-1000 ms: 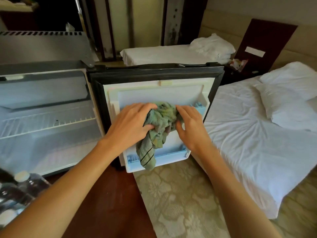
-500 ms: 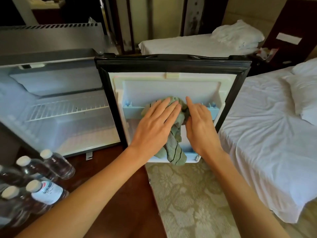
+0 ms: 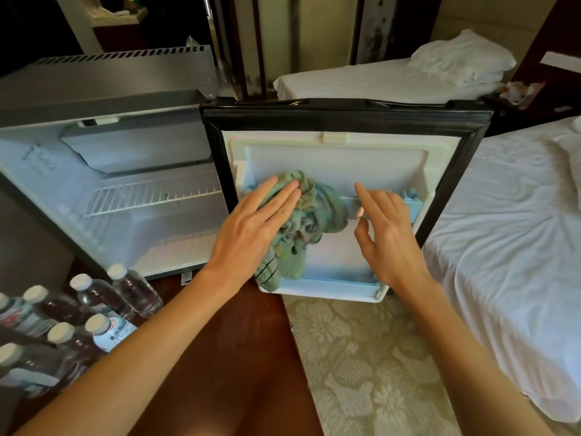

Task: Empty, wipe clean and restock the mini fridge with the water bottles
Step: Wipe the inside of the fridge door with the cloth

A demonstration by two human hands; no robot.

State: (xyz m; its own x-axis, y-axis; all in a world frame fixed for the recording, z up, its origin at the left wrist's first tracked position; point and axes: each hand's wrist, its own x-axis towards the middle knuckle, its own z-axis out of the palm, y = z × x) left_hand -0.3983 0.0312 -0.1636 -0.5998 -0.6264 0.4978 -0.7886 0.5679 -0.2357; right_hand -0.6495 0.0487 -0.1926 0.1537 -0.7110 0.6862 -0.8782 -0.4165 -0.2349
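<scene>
On the fridge door [image 3: 330, 158], your left hand [image 3: 251, 229] presses the cloth [image 3: 317, 212] flat-fingered; your right hand [image 3: 388, 234], open and empty, hangs just beside it. Water bottles [image 3: 103, 306] sit down-left, nearer your left hand.

The mini fridge [image 3: 141, 234] stands open and empty but for its wire shelf [image 3: 151, 196]. A crumpled green cloth [image 3: 320, 209] hangs against its door's [image 3: 330, 162] inner rail. Capped water bottles [image 3: 138, 294] cluster before the fridge's lower left corner.

Water bottles [image 3: 135, 291] cut by left edge, door shelf [image 3: 412, 205] partly behind cloth [image 3: 323, 209]
</scene>
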